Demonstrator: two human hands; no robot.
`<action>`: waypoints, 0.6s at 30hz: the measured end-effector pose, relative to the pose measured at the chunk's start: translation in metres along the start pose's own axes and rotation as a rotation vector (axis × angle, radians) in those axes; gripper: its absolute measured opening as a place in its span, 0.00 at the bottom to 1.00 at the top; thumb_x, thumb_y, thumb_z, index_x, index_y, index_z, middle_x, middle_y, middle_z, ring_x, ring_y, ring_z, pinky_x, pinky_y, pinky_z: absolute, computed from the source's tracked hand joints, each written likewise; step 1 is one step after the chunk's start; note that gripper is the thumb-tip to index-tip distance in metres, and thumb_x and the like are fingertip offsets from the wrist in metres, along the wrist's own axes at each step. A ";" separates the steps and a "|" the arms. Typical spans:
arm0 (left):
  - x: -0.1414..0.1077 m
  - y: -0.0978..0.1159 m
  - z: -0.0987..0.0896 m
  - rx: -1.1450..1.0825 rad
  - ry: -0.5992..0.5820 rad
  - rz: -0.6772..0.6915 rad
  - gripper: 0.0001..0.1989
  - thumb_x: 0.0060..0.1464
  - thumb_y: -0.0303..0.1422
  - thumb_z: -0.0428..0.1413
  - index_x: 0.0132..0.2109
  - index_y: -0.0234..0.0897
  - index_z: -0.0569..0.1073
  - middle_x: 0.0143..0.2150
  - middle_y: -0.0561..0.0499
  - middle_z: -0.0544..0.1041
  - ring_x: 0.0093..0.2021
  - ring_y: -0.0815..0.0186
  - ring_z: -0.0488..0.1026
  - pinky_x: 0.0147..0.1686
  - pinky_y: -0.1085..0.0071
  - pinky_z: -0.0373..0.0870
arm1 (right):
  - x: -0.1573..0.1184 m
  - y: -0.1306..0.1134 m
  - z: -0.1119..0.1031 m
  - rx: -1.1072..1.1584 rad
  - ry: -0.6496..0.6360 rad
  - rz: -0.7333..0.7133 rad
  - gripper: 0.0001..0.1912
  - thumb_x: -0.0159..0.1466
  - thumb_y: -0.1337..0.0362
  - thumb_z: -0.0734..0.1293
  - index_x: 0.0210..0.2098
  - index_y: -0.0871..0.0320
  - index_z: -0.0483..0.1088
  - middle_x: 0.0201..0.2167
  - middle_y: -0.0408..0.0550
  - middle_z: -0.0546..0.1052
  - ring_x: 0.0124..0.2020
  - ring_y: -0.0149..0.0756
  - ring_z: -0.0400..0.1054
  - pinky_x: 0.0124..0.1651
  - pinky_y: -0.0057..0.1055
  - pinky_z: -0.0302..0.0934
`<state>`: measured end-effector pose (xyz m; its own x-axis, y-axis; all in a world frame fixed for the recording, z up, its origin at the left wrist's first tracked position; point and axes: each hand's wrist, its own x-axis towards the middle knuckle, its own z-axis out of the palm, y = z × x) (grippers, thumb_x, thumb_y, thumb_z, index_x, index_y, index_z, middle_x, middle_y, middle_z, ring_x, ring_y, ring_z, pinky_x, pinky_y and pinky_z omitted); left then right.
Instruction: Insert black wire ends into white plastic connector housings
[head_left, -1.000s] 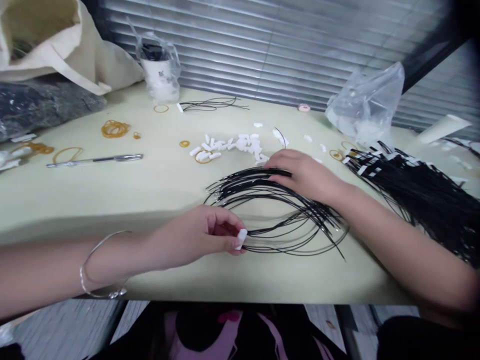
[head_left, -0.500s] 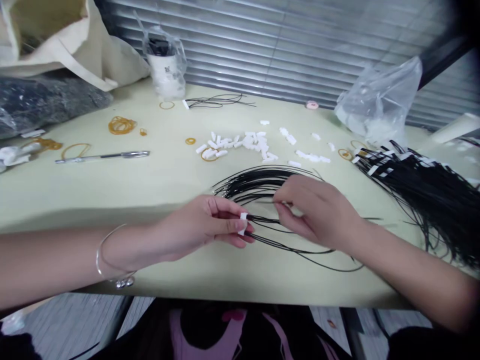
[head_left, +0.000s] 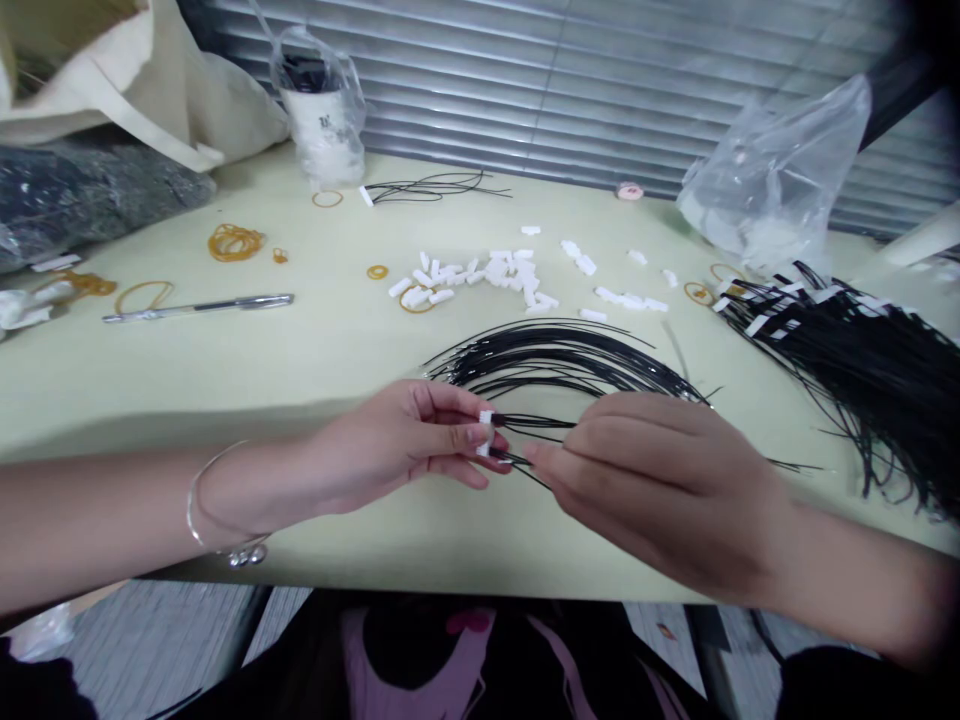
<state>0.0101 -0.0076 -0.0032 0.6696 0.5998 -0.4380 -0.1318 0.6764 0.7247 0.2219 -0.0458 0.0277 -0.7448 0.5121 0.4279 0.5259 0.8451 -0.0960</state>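
Between the thumb and fingers of my left hand (head_left: 431,440) is a small white connector housing (head_left: 486,432), held above the table. Several thin black wires run out of it to the right in two groups. My right hand (head_left: 660,490) is closed, thumb and forefinger pinched on a black wire (head_left: 541,481) just right of the housing; the fingers partly hide the wires. Behind both hands a curved bundle of loose black wires (head_left: 555,350) lies on the table (head_left: 337,350).
Loose white connector housings (head_left: 510,270) are scattered beyond the bundle. A pen (head_left: 199,308) and rubber bands (head_left: 234,242) lie left. Finished-looking wire assemblies (head_left: 862,350) are heaped right, near a clear plastic bag (head_left: 772,190). A bagged cup (head_left: 319,120) stands at the back.
My right hand has come down and nearer, its fingertips shifting from above the wires to the lower wires close to the housing. My left hand keeps hold of the connector housing.
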 end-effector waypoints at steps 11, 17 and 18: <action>-0.003 0.002 0.003 0.090 0.038 -0.043 0.05 0.51 0.24 0.57 0.38 0.32 0.71 0.32 0.51 0.77 0.34 0.68 0.76 0.31 0.78 0.73 | -0.004 0.001 0.015 -0.016 -0.041 0.015 0.08 0.60 0.73 0.61 0.25 0.59 0.66 0.24 0.43 0.66 0.25 0.29 0.54 0.28 0.30 0.51; -0.001 0.000 0.003 0.080 0.027 -0.027 0.05 0.52 0.23 0.56 0.38 0.31 0.70 0.31 0.51 0.77 0.33 0.70 0.76 0.34 0.76 0.73 | 0.004 -0.006 0.013 -0.078 -0.057 0.005 0.11 0.59 0.74 0.60 0.22 0.60 0.65 0.20 0.42 0.63 0.23 0.28 0.51 0.25 0.30 0.48; -0.001 0.000 0.003 0.070 0.033 -0.027 0.05 0.52 0.23 0.56 0.38 0.31 0.70 0.31 0.51 0.77 0.32 0.70 0.76 0.35 0.76 0.73 | 0.006 -0.007 0.012 -0.097 -0.054 -0.001 0.12 0.59 0.75 0.60 0.21 0.60 0.65 0.19 0.42 0.63 0.22 0.29 0.51 0.25 0.30 0.47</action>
<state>0.0117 -0.0096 -0.0007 0.6477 0.5959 -0.4747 -0.0615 0.6620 0.7470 0.2088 -0.0471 0.0198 -0.7646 0.5214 0.3788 0.5610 0.8278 -0.0069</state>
